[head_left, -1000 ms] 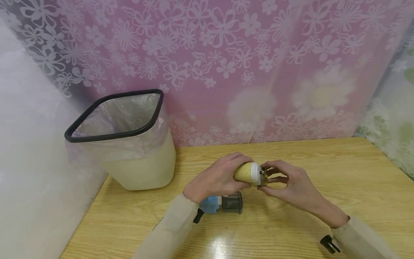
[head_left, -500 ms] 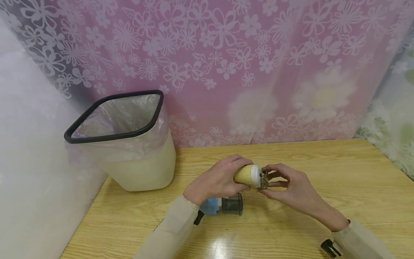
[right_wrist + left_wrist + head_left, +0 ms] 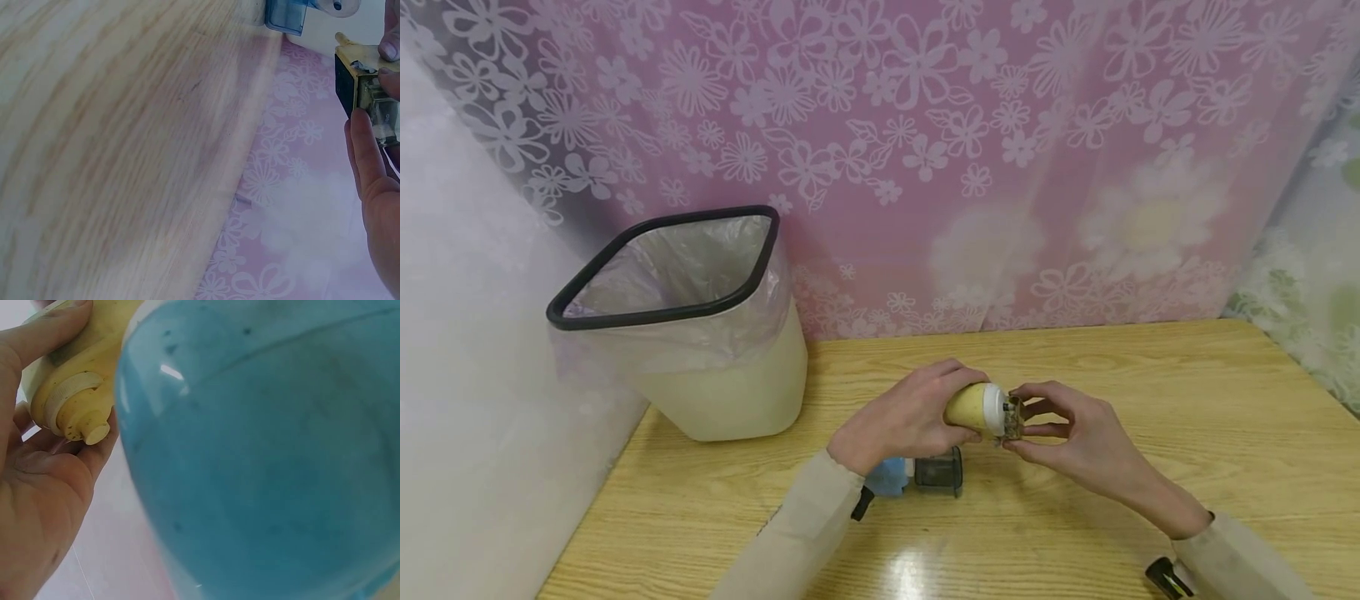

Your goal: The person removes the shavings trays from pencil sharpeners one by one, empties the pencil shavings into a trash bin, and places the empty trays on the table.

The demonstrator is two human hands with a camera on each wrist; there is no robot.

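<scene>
In the head view my left hand (image 3: 910, 412) grips a yellow cylindrical device (image 3: 967, 408) with a white collar, fingers wrapped over its top. Its right end is a dark, brownish box-like piece (image 3: 1013, 417), which the fingertips of my right hand (image 3: 1078, 425) pinch. The right wrist view shows this dark, partly see-through end piece (image 3: 381, 112) close up. A stubby round knob (image 3: 97, 432) sticks out of the yellow body in the left wrist view. Below my left hand lies a blue item (image 3: 887, 477) beside a dark see-through container (image 3: 938, 472); the hand partly hides both.
A cream waste bin (image 3: 737, 392) with a black rim and plastic liner stands at the left on the wooden table (image 3: 1075, 542). Behind the table hangs a pink flowered curtain (image 3: 880, 208). Large and near, a blue rounded surface (image 3: 262, 456) fills the left wrist view.
Both hands and the yellow device have shifted slightly down and right. More of the dark end piece shows between the white collar and my right fingers.
</scene>
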